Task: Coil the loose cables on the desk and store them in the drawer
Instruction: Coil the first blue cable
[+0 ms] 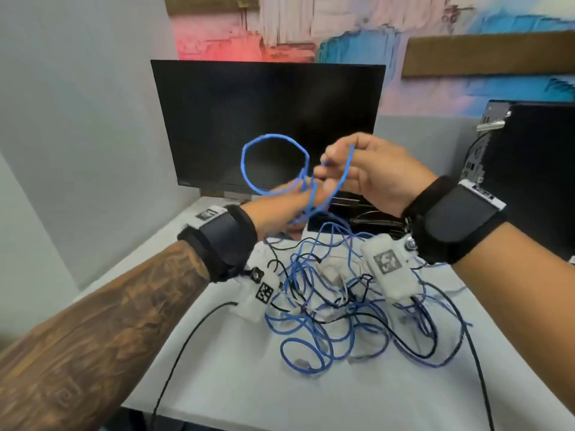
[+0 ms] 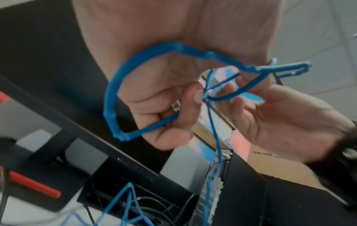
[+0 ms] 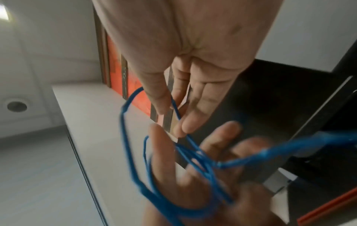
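Observation:
A blue network cable [image 1: 242,164] stands up as a round loop in front of the monitor. My left hand [image 1: 289,197] grips its gathered turns; in the left wrist view the fingers of this left hand [image 2: 170,107] curl round the blue cable [image 2: 111,99] and a clear plug [image 2: 176,105]. My right hand [image 1: 326,169] pinches a strand just right of the loop. The right wrist view shows the right hand [image 3: 172,116] with thumb and fingers on the cable [image 3: 125,145] above the left hand [image 3: 203,183]. The cable's tail drops into a tangle of blue, black and white cables [image 1: 320,312] on the desk. No drawer is in view.
A dark monitor [image 1: 267,119] stands at the back of the white desk [image 1: 280,393]. A black computer tower [image 1: 529,169] sits at the right. One long black cable [image 1: 186,334] runs off the desk's front edge. A grey partition wall closes the left side.

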Demonstrator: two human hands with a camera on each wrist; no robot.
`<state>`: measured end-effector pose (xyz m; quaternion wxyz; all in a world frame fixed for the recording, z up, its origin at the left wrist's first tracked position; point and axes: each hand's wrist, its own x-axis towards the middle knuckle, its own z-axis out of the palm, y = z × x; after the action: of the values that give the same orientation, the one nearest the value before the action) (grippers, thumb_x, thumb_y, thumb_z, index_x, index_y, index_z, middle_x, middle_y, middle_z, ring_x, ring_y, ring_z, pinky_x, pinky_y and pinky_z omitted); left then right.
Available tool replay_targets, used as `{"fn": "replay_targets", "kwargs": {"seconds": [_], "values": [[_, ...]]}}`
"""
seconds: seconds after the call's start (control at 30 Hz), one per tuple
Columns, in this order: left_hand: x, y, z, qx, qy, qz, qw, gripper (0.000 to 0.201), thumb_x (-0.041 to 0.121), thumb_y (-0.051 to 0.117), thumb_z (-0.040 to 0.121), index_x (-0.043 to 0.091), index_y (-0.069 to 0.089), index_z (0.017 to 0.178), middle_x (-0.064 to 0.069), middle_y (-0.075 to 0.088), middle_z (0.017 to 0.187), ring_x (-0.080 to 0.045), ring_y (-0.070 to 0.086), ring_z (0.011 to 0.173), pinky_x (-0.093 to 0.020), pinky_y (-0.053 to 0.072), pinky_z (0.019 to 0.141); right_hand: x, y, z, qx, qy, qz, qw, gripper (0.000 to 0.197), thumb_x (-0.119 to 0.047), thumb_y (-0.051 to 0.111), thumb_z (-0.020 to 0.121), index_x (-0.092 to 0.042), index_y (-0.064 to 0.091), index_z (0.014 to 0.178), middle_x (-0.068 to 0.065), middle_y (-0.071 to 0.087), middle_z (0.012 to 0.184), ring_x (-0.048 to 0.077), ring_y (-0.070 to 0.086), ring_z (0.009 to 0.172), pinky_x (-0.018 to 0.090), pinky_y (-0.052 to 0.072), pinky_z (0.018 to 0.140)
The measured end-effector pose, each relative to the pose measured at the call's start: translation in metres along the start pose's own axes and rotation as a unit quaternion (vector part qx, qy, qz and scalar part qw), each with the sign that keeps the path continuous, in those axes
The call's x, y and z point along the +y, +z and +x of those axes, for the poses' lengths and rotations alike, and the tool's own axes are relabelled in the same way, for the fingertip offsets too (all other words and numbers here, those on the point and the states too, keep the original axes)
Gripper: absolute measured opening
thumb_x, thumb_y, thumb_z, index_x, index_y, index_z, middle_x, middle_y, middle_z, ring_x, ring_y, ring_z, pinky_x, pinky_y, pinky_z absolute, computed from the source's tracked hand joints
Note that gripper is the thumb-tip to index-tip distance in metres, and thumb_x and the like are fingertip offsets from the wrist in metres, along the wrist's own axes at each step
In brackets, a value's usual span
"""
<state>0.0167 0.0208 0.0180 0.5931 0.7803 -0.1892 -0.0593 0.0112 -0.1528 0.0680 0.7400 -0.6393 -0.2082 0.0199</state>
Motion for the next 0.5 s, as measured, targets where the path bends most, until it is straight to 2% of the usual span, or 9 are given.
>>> {"fn": "replay_targets", "kwargs": {"seconds": [0.07,0.1,0.17,0.23,0.3,0.37,0.43,0.5], "values": [[-0.005,0.009,-0.003,-0.057,-0.022,-0.002,0.998,0.028,0.042,0.066,0.090,0.024,0.062,0.111,-0.001,0.063,0.090,-0.008,0.038,0.050,-0.028,0.047,0.056,-0.009,0.006,0.003,-0.016,-0.032,0.027,0.999,0.012,-0.004,0.058,0.095,-0.013,0.057,0.087,0.005,0.068,0.086,0.017,0.074,0.081,0.024,0.060,0.071],[-0.005,0.012,-0.004,-0.074,-0.024,-0.017,0.997,0.024,0.036,0.063,0.096,0.019,0.064,0.112,-0.001,0.069,0.092,-0.011,0.034,0.051,-0.029,0.045,0.054,-0.013,0.009,0.003,-0.023,-0.048,0.034,0.998,0.012,-0.003,0.059,0.095,-0.013,0.057,0.088,0.005,0.069,0.088,0.018,0.074,0.086,0.026,0.060,0.074],[-0.001,0.011,-0.003,-0.068,-0.009,-0.061,0.996,0.025,0.031,0.050,0.103,0.011,0.066,0.101,-0.002,0.070,0.080,-0.013,0.032,0.050,-0.027,0.037,0.049,-0.017,0.012,0.005,-0.031,-0.084,0.033,0.995,0.014,-0.001,0.061,0.093,-0.014,0.057,0.091,0.006,0.069,0.092,0.021,0.073,0.092,0.029,0.060,0.080],[0.006,-0.001,-0.002,-0.036,0.018,-0.135,0.990,0.029,0.030,0.041,0.106,0.012,0.059,0.091,0.000,0.055,0.063,-0.010,0.034,0.046,-0.023,0.032,0.044,-0.017,0.008,0.006,-0.018,-0.122,-0.032,0.992,0.017,-0.001,0.063,0.092,-0.016,0.057,0.095,0.005,0.067,0.100,0.022,0.070,0.098,0.034,0.058,0.084],[0.014,-0.023,-0.002,-0.008,0.047,-0.211,0.976,0.030,0.031,0.035,0.107,0.017,0.052,0.087,0.003,0.048,0.061,-0.006,0.031,0.041,-0.019,0.030,0.042,-0.011,-0.004,0.005,0.012,-0.146,-0.146,0.978,0.018,-0.006,0.065,0.092,-0.022,0.057,0.098,0.001,0.066,0.101,0.018,0.068,0.095,0.033,0.056,0.078],[0.022,-0.044,-0.006,0.024,0.070,-0.257,0.964,0.030,0.033,0.034,0.107,0.019,0.050,0.086,0.006,0.046,0.060,-0.004,0.031,0.039,-0.020,0.029,0.043,0.005,-0.016,0.002,0.014,-0.105,-0.219,0.970,0.010,-0.017,0.066,0.094,-0.024,0.060,0.096,0.000,0.068,0.098,0.013,0.067,0.086,0.028,0.053,0.070],[0.027,-0.061,-0.006,0.078,0.091,-0.250,0.961,0.031,0.034,0.035,0.107,0.019,0.050,0.085,0.006,0.043,0.057,-0.006,0.030,0.040,-0.023,0.023,0.044,0.027,-0.021,-0.003,-0.023,-0.040,-0.256,0.966,0.007,-0.023,0.067,0.093,-0.020,0.063,0.099,0.002,0.070,0.099,0.012,0.068,0.083,0.026,0.051,0.069],[0.028,-0.071,-0.004,0.142,0.108,-0.190,0.966,0.032,0.032,0.037,0.108,0.018,0.050,0.081,0.005,0.040,0.053,-0.007,0.027,0.040,-0.022,0.017,0.043,0.052,-0.016,-0.009,-0.088,-0.040,-0.336,0.937,0.019,-0.027,0.070,0.090,-0.016,0.066,0.105,0.001,0.071,0.101,0.012,0.067,0.088,0.027,0.052,0.075]]}}
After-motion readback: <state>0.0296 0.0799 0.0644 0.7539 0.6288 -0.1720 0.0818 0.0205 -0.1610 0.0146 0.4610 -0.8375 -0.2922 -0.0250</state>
